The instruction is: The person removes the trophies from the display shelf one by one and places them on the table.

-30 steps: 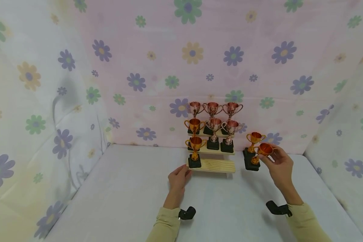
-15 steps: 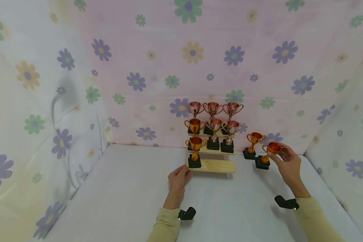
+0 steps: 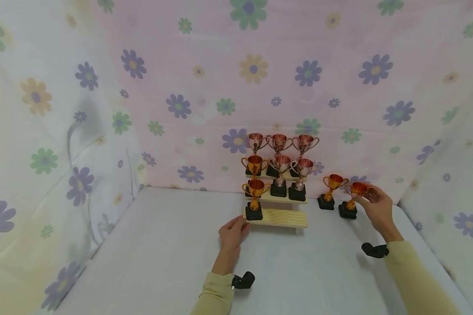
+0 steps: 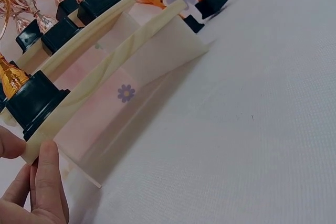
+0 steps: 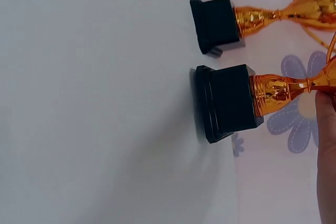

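Note:
My right hand (image 3: 379, 211) holds a gold trophy cup (image 3: 358, 189) by its bowl, upright, the black base (image 5: 228, 103) at the tabletop; whether it touches is unclear. Just left of it a second gold trophy cup (image 3: 333, 181) stands on the table. A three-step wooden display stand (image 3: 285, 216) has its lowest step's left corner pinched between the thumb and fingers of my left hand (image 3: 231, 234). One gold trophy (image 3: 255, 189) stands at the left of that step. Behind it, the middle step bears another gold trophy (image 3: 254, 164) and two rose-coloured trophies (image 3: 280, 165).
Three rose-coloured trophies (image 3: 279, 142) line the top step, their lower parts partly hidden. A white cloth-covered table (image 3: 161, 249) lies beneath, with flower-print fabric walls (image 3: 205, 78) at the back and both sides.
My right hand has carried the gold trophy rightward, away from the second gold trophy, and slightly turned it upright. The left hand keeps its grip on the stand.

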`<action>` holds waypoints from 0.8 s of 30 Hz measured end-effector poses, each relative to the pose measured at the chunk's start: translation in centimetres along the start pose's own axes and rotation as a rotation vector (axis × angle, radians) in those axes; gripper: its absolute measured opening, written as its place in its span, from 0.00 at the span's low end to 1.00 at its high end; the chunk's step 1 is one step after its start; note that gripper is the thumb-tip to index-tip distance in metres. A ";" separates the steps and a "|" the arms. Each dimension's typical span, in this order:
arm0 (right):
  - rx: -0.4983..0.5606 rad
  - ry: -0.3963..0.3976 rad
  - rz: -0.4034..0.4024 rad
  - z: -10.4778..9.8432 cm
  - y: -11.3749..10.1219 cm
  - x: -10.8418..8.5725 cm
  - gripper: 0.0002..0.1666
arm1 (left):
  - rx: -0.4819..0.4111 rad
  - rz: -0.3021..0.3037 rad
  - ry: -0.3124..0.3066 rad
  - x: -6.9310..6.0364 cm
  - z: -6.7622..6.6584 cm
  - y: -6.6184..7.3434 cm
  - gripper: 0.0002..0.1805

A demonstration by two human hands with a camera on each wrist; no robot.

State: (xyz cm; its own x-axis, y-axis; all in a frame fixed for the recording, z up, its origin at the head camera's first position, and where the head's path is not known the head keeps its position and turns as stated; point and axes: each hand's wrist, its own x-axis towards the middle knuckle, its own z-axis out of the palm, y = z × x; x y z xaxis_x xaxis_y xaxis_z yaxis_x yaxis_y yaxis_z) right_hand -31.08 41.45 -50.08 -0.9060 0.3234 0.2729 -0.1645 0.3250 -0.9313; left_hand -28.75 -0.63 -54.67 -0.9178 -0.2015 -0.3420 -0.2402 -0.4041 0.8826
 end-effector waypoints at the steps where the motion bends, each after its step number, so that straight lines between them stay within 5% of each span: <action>1: -0.018 -0.003 0.015 0.0 0.1 0.2 0.35 | 0.000 -0.002 0.004 0.0 0.0 0.0 0.19; 6: -0.123 -0.035 0.052 -0.2 0.5 1.0 0.41 | 0.007 -0.002 0.015 0.0 0.0 0.0 0.18; 24: -0.110 -0.055 0.139 -0.4 0.7 2.6 0.46 | -0.010 0.003 0.010 -0.2 0.1 0.3 0.18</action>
State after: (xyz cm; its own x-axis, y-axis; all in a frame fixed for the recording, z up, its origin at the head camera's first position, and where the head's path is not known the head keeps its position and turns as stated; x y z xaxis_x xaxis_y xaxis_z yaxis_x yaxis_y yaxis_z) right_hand -33.43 42.85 -49.89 -0.9376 0.3237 0.1270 0.0046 0.3769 -0.9263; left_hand -28.70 -0.61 -54.33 -0.9153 -0.2117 -0.3427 -0.2344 -0.4121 0.8805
